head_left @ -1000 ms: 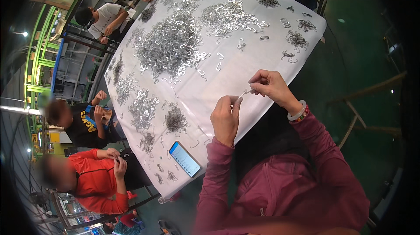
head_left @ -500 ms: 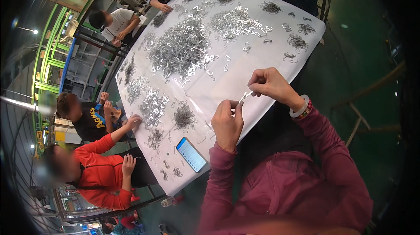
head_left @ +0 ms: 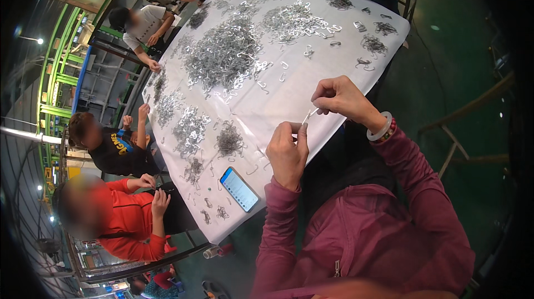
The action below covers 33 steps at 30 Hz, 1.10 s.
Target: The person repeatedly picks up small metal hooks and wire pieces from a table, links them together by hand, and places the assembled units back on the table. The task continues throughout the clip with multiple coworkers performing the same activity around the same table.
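Over the near edge of the table, my left hand (head_left: pixel 288 154) pinches a small silver metal hook (head_left: pixel 306 115) upright between thumb and fingers. My right hand (head_left: pixel 342 100), with a white bangle at its wrist, is closed in a pinch on the other end, where a thin pale piece (head_left: pixel 315 111) meets the hook. Whether that piece is a separate wire clip is too small to tell. Beyond my hands lies a big heap of silver hooks (head_left: pixel 225 57), with another heap (head_left: pixel 292 23) behind it to the right. A dark pile of wire clips (head_left: pixel 229 139) sits left of my left hand.
A phone (head_left: pixel 240 189) with its screen lit lies by the near left edge of the white-covered table (head_left: pixel 328 68). Small dark wire piles (head_left: pixel 374 45) are at the right corner. Co-workers sit along the left and far sides, one in a red jacket (head_left: pixel 130 215).
My hands keep the pinch at nearly the same place. The co-worker in red has drawn a hand back from the table. The one in white now reaches to its edge.
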Available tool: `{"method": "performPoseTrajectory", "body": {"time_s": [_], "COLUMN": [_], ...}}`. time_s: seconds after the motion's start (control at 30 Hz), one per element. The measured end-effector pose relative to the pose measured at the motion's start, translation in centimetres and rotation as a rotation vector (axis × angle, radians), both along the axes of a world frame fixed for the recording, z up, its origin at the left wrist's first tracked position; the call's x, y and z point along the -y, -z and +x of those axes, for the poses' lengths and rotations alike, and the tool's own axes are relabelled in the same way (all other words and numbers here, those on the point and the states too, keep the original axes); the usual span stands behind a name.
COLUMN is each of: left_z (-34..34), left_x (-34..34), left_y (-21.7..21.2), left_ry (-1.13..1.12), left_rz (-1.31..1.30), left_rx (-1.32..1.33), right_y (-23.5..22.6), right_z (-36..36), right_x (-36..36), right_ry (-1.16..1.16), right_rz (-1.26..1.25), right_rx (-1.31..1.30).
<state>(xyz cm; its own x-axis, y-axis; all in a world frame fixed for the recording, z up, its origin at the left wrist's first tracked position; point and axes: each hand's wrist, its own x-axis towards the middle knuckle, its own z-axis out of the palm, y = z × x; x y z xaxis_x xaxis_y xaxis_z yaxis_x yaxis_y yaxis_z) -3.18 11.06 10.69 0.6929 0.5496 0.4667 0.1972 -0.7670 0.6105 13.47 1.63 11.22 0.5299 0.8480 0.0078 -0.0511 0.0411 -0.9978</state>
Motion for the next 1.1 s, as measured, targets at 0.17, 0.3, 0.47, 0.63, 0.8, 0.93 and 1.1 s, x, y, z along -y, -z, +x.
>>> {"method": "performPoseTrajectory", "body": {"time_s": [0.17,0.3,0.47,0.63,0.8,0.93,1.1], "left_z": [-0.1,-0.4,0.0,0.5,0.8,0.7,0.6], "left_x": [0.1,0.1,0.8,1.6,1.4,1.6,1.7], "left_y": [0.0,0.1,0.7,1.3,1.1,0.6,0.6], "left_ry": [0.002,-0.003,0.026,-0.016,-0.042,-0.061,-0.072], "left_rz": [-0.005,0.036,-0.051,-0.156,-0.100,-0.154,-0.194], "left_rx": [0.020,-0.029,-0.007,0.066,0.141,0.128,0.100], "right_y": [0.0,0.3,1.0,1.4,0.8,0.5,0.7], "right_z": [0.1,0.1,-1.2,-2.6,-2.8,-3.1,-3.2], "right_x": [0.0,0.0,-0.2,-0.8,-1.2,-1.3,-1.5], "right_ry": [-0.059,-0.086,-0.040,0.108,0.191,0.200,0.182], "right_rz": [-0.009,-0.034,0.017,0.088,0.154,0.179,0.154], "right_rx": [0.021,0.011,-0.032,-0.026,-0.069,-0.083,0.034]}}
